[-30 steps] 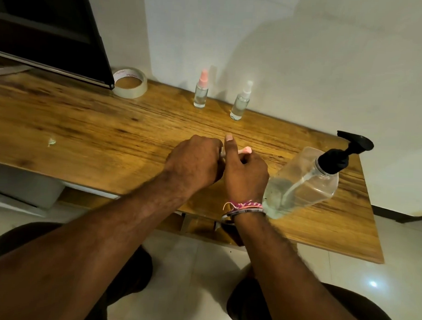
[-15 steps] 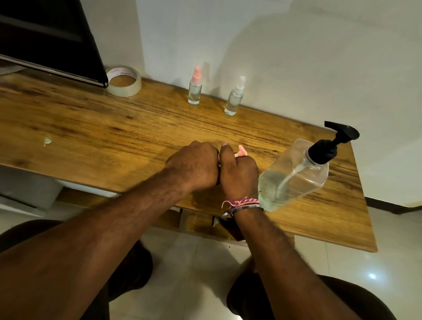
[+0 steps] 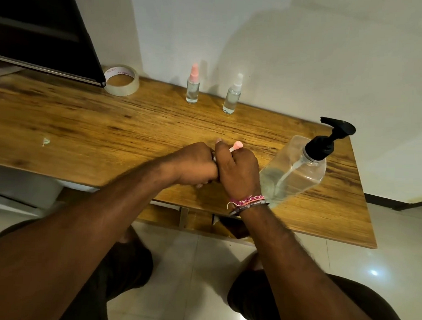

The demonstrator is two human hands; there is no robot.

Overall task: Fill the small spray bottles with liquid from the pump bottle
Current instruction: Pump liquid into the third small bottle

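Note:
My left hand (image 3: 193, 165) and my right hand (image 3: 238, 170) meet over the wooden table (image 3: 86, 131), both curled round a small spray bottle that they hide almost fully. Only its pink spray head (image 3: 236, 145) pokes out above my right hand. A clear pump bottle (image 3: 293, 172) with a black pump, about a third full, stands just right of my right hand. By the wall stand two small spray bottles, one with a pink cap (image 3: 193, 87) and one with a white cap (image 3: 232, 96).
A roll of clear tape (image 3: 120, 80) lies at the back left beside the corner of a dark monitor (image 3: 42, 34). A small scrap (image 3: 46, 142) lies on the left of the table. White wall behind; tiled floor below the front edge.
Both hands stayed together on the small bottle. The pink spray head has tilted up and now sticks out higher above my right hand.

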